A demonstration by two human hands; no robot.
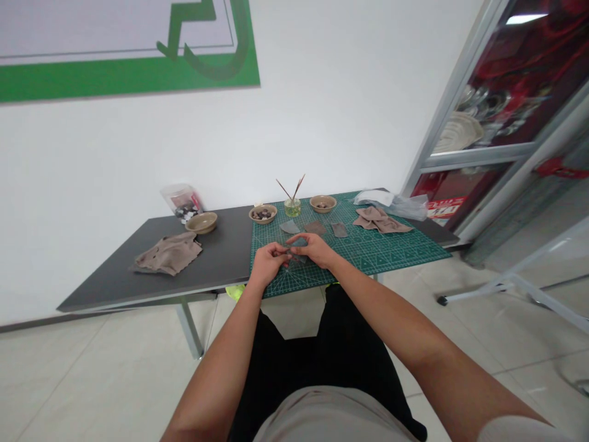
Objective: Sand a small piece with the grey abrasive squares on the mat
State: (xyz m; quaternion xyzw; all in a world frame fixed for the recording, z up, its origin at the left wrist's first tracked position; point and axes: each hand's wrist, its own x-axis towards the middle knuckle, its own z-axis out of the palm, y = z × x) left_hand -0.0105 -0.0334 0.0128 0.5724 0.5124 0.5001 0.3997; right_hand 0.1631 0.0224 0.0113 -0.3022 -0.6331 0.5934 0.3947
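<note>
My left hand [270, 263] and my right hand [315, 248] meet over the near edge of the green cutting mat [359, 245], fingers pinched close together. A small grey sheet [300, 242], like sandpaper, shows between the thumb and forefinger of my right hand. What my left fingertips pinch is too small and covered to make out. Just beyond my hands lie a light grey piece [289, 226], a brown square [315, 228] and a dark grey piece [339, 230], all flat on the mat.
Behind these stand a bowl of dark brown pieces [262, 214], a glass jar with thin brushes [292, 207] and another bowl [323, 204]. Brown cloths [381, 220] [169, 253] lie at both sides. At left are a shallow bowl [201, 223] and a clear tub [183, 204]; plastic bags [405, 205] lie right.
</note>
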